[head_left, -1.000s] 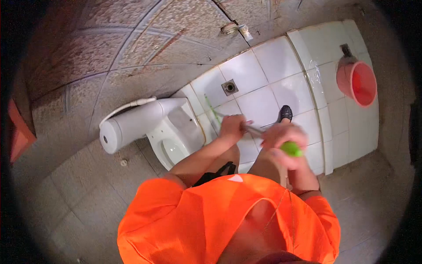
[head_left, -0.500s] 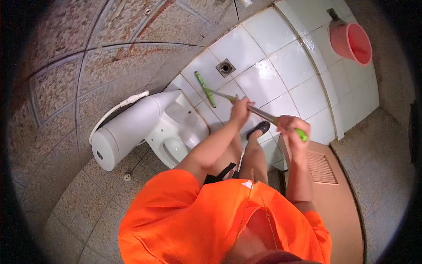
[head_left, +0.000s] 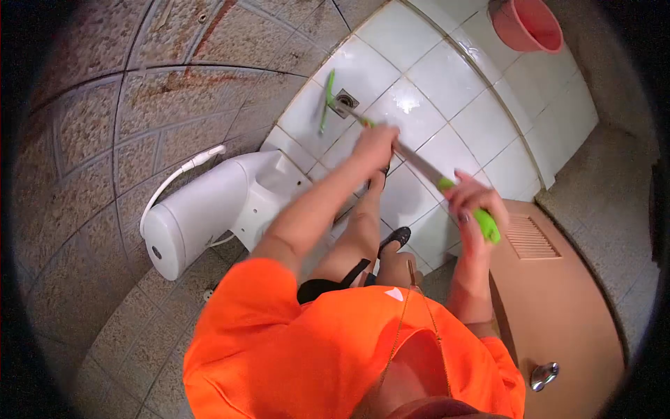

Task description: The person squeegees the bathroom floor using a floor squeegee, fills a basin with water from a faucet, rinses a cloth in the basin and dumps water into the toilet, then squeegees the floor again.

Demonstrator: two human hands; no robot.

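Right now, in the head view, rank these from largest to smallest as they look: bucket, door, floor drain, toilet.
1. Brown door
2. White toilet, partly hidden by an arm
3. Pink bucket
4. Floor drain, partly behind the squeegee

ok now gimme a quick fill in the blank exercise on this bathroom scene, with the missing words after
The squeegee has a blade coloured ____.
The left hand holds it ____ (closer to or farther from) the blade than the right hand does.
The person's shirt is coloured ____.
By the blade, the tiled floor has a square ____.
Missing words: green; closer to; orange; drain.
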